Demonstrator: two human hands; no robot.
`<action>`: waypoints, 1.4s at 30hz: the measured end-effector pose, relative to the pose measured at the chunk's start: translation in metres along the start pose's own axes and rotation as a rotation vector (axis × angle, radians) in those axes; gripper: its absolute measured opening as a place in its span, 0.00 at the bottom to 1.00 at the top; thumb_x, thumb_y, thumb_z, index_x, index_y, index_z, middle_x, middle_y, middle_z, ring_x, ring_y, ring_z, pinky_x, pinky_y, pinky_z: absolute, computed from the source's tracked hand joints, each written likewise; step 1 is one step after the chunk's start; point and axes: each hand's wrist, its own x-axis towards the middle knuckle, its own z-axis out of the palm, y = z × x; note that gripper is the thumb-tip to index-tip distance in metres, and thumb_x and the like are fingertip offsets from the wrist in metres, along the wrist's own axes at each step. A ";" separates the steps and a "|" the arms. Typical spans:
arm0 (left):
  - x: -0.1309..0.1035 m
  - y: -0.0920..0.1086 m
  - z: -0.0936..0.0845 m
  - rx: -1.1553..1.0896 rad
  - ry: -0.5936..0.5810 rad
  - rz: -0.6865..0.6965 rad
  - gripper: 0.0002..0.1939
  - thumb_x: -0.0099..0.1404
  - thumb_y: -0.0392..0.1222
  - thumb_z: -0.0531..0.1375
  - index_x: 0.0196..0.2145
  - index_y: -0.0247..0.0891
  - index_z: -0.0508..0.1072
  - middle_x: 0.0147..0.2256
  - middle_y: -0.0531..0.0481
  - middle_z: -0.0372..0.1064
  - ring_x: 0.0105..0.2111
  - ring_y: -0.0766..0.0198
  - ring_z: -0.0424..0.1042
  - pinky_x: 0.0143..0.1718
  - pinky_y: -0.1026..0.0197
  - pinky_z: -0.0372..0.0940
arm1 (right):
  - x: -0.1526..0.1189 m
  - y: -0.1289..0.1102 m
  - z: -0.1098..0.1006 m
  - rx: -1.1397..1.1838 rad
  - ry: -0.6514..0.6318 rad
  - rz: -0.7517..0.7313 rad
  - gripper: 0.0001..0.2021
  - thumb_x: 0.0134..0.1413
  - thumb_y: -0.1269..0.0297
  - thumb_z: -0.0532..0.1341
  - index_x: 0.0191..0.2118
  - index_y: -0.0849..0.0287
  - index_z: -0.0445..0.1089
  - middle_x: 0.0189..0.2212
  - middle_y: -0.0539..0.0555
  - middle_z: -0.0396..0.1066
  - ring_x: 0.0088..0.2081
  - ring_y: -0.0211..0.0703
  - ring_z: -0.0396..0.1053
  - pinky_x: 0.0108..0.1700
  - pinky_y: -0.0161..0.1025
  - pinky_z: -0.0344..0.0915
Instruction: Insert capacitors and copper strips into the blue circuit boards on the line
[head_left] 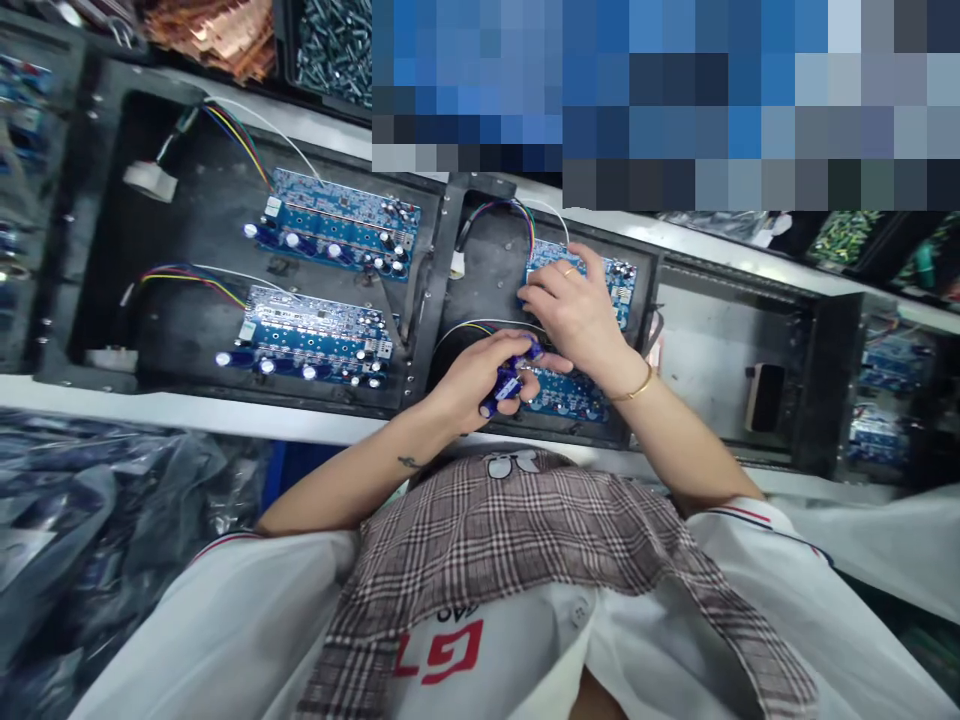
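My left hand is curled around several blue cylindrical capacitors in front of the right-hand boards. Above and to its right, my right hand bends its fingers over the upper blue circuit board, covering much of it. Its fingertips come together near the board's left part; whatever they hold is hidden. Partly behind my left hand lies a lower circuit board. Coloured wires run to the upper board.
A black frame to the left holds two more boards, one upper and one lower, with capacitors along their edges and white connectors. Screws fill a bin behind. A dark block stands at right. Plastic bags lie at lower left.
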 end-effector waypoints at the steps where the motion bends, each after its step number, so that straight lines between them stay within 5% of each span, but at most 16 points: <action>1: -0.001 -0.001 0.001 0.013 -0.003 0.012 0.03 0.69 0.38 0.54 0.37 0.35 0.63 0.34 0.43 0.74 0.17 0.72 0.64 0.11 0.73 0.47 | -0.003 -0.003 -0.006 0.044 0.036 0.026 0.10 0.66 0.66 0.55 0.47 0.53 0.73 0.44 0.53 0.75 0.49 0.48 0.69 0.65 0.58 0.54; 8: -0.015 -0.031 0.019 0.079 -0.004 -0.027 0.12 0.72 0.49 0.55 0.37 0.37 0.63 0.24 0.54 0.65 0.16 0.72 0.63 0.12 0.73 0.49 | -0.077 -0.053 -0.058 0.280 0.088 0.159 0.15 0.64 0.59 0.60 0.53 0.55 0.70 0.42 0.55 0.78 0.45 0.48 0.73 0.53 0.47 0.66; 11: -0.024 -0.052 0.021 0.117 -0.043 -0.216 0.12 0.72 0.49 0.53 0.39 0.37 0.64 0.27 0.51 0.69 0.15 0.72 0.62 0.11 0.72 0.50 | -0.116 -0.063 -0.055 0.206 0.077 0.244 0.10 0.65 0.63 0.59 0.49 0.55 0.72 0.40 0.55 0.78 0.42 0.47 0.73 0.52 0.47 0.66; 15: -0.032 -0.070 0.012 0.179 -0.077 -0.377 0.07 0.68 0.38 0.54 0.44 0.36 0.66 0.38 0.44 0.76 0.18 0.71 0.68 0.12 0.71 0.50 | -0.148 -0.054 -0.032 0.160 0.010 0.293 0.09 0.66 0.66 0.57 0.48 0.54 0.72 0.42 0.52 0.78 0.43 0.44 0.74 0.58 0.50 0.61; 19: -0.035 -0.072 0.007 0.196 -0.102 -0.382 0.07 0.71 0.39 0.52 0.42 0.34 0.66 0.35 0.40 0.76 0.18 0.71 0.66 0.13 0.72 0.49 | -0.153 -0.047 -0.019 0.151 -0.029 0.263 0.09 0.66 0.67 0.56 0.46 0.53 0.72 0.44 0.51 0.78 0.46 0.43 0.74 0.63 0.52 0.57; 23: -0.037 -0.071 0.007 0.159 -0.070 -0.369 0.07 0.72 0.40 0.52 0.43 0.35 0.66 0.25 0.51 0.68 0.15 0.73 0.62 0.12 0.74 0.47 | -0.150 -0.049 -0.018 0.136 -0.009 0.265 0.10 0.66 0.68 0.56 0.46 0.53 0.73 0.44 0.51 0.78 0.46 0.42 0.74 0.64 0.52 0.56; 29: -0.038 -0.073 0.002 0.079 -0.110 -0.316 0.10 0.74 0.40 0.50 0.46 0.33 0.67 0.34 0.45 0.72 0.21 0.70 0.70 0.14 0.72 0.56 | -0.151 -0.052 -0.020 0.077 -0.023 0.214 0.10 0.65 0.70 0.55 0.47 0.56 0.73 0.43 0.52 0.79 0.44 0.42 0.75 0.65 0.55 0.57; 35: -0.036 -0.078 -0.003 0.075 -0.074 -0.396 0.19 0.75 0.50 0.47 0.36 0.32 0.67 0.35 0.40 0.73 0.26 0.66 0.72 0.17 0.70 0.61 | -0.153 -0.056 -0.022 0.032 -0.065 0.057 0.18 0.65 0.74 0.51 0.56 0.56 0.68 0.49 0.57 0.77 0.53 0.45 0.73 0.68 0.60 0.52; 42: -0.041 -0.078 -0.006 0.013 -0.098 -0.449 0.27 0.70 0.63 0.49 0.27 0.36 0.60 0.23 0.53 0.60 0.15 0.76 0.54 0.12 0.74 0.41 | -0.137 -0.078 -0.039 0.318 -0.056 0.087 0.16 0.65 0.65 0.59 0.57 0.52 0.67 0.49 0.53 0.77 0.50 0.43 0.75 0.67 0.55 0.56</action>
